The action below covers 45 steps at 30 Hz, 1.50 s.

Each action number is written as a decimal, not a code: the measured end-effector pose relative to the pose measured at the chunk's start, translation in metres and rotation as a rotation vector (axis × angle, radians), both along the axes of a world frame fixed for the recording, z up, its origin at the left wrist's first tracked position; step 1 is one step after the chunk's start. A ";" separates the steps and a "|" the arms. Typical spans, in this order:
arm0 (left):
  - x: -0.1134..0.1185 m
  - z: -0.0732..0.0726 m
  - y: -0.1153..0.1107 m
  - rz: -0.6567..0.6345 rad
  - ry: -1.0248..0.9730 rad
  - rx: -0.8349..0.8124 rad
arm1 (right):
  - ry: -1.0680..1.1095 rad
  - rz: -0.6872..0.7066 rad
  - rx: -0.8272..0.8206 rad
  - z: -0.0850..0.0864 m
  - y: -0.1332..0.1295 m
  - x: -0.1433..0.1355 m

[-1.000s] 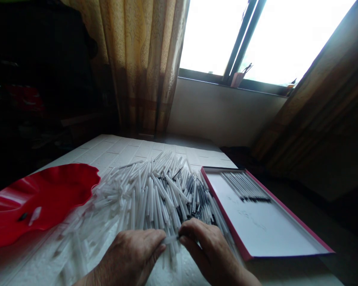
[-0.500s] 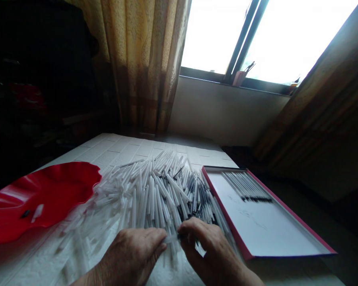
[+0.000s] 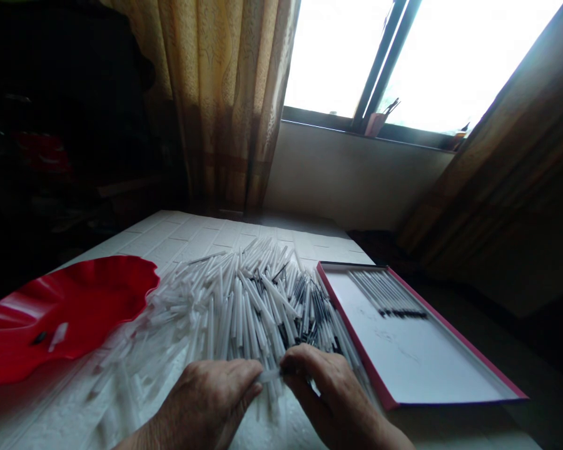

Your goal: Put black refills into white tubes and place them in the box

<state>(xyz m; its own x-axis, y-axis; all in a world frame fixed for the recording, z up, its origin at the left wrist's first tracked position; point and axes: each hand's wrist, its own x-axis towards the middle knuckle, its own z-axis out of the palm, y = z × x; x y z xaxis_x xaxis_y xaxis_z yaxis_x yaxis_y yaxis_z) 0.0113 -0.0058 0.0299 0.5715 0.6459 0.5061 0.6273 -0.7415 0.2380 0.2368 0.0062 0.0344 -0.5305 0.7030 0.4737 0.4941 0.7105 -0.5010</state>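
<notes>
My left hand is closed, with thumb and forefinger pinching one end of a short translucent plastic tube. At the tube's other end, the fingertips of my right hand are closed on it. Whatever lies inside the right fingertips is mostly hidden. Both hands are at the near side of a large heap of whitish translucent tubes. Thin dark pieces lie among the tubes on the heap's right side.
To the right, a shallow pink-edged box holds a row of dark-tipped tubes. A wavy red dish with a small black piece and a whitish piece stands at left. The table has a white brick pattern; curtains and a window are behind.
The right fingers have shifted very slightly, and a dark bit seen at their tips earlier is now less visible. The left hand, heap, box and dish look unchanged.
</notes>
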 end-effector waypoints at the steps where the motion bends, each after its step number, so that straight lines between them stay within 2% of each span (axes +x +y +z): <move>1: 0.000 0.000 0.000 0.000 -0.003 0.005 | 0.000 -0.003 0.005 0.000 0.000 0.000; 7: 0.000 -0.001 0.000 0.009 0.008 0.013 | -0.007 -0.024 0.012 -0.003 0.000 -0.001; 15: 0.000 -0.002 -0.002 0.009 0.013 0.014 | 0.037 -0.042 0.084 0.003 -0.001 0.000; 24: 0.000 -0.002 0.000 0.006 0.009 -0.021 | -0.030 -0.022 0.006 0.000 0.000 0.000; 32: 0.000 -0.001 -0.002 0.017 0.031 -0.038 | -0.057 -0.044 0.036 0.000 0.001 0.000; 39: 0.000 0.001 -0.001 0.006 0.047 -0.027 | 0.058 -0.012 0.095 0.001 -0.001 0.000; 45: -0.001 -0.001 0.000 0.018 0.047 0.015 | -0.020 -0.004 0.058 0.000 0.001 0.000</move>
<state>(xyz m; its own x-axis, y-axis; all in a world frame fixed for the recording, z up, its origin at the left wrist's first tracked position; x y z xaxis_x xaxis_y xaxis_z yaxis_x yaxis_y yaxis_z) 0.0102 -0.0060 0.0286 0.5835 0.6487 0.4886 0.6508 -0.7334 0.1965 0.2363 0.0069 0.0348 -0.5377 0.6764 0.5034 0.5062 0.7364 -0.4488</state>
